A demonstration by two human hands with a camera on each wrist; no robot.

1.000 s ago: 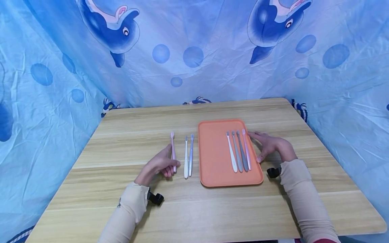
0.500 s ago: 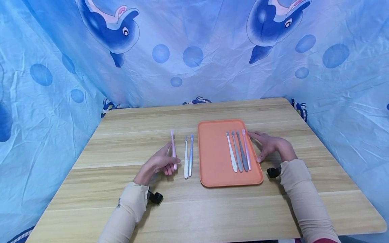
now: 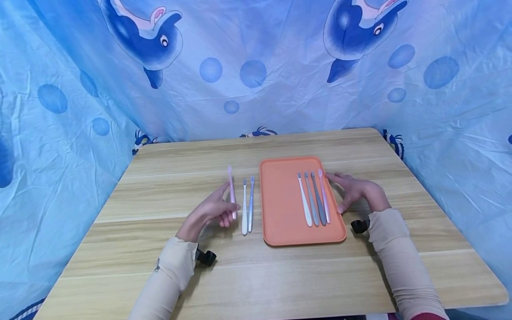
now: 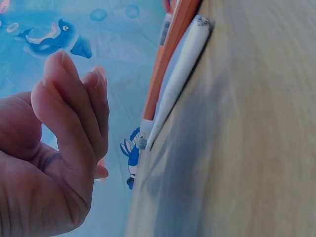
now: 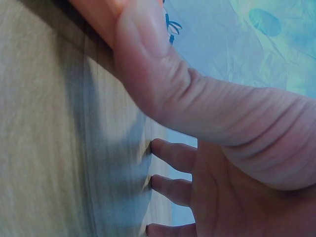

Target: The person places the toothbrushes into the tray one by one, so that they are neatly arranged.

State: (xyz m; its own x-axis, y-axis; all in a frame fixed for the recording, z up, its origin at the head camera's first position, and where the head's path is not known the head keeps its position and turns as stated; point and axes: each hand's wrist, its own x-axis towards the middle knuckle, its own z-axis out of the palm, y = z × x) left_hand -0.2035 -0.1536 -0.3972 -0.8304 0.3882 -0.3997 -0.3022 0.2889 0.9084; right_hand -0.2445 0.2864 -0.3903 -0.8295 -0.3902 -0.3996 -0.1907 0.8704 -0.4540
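Note:
My left hand [image 3: 215, 208] pinches a pink toothbrush [image 3: 232, 194] between thumb and fingers, bristle head pointing away from me, handle left of two other toothbrushes. Those two, a white toothbrush [image 3: 245, 209] and a blue toothbrush [image 3: 251, 204], lie side by side on the table. In the left wrist view, the white toothbrush [image 4: 182, 69] appears beside the hand, and the held one is hidden behind the fingers. My right hand [image 3: 356, 191] rests at the right edge of the orange tray [image 3: 280, 200]. Its thumb [image 5: 148, 49] touches the tray's rim, while the other fingertips stand on the table.
On the tray's right half lie a white toothbrush [image 3: 305, 202], two grey toothbrushes and another pink toothbrush [image 3: 325, 200], roughly parallel. The wooden table [image 3: 256, 280] reaches back to a blue dolphin-print curtain [image 3: 256, 44] on its far side and both flanks.
The left hand has lifted the pink toothbrush and carried it slightly away from me and to the right, closer to the white one. The right hand and the tray stay put.

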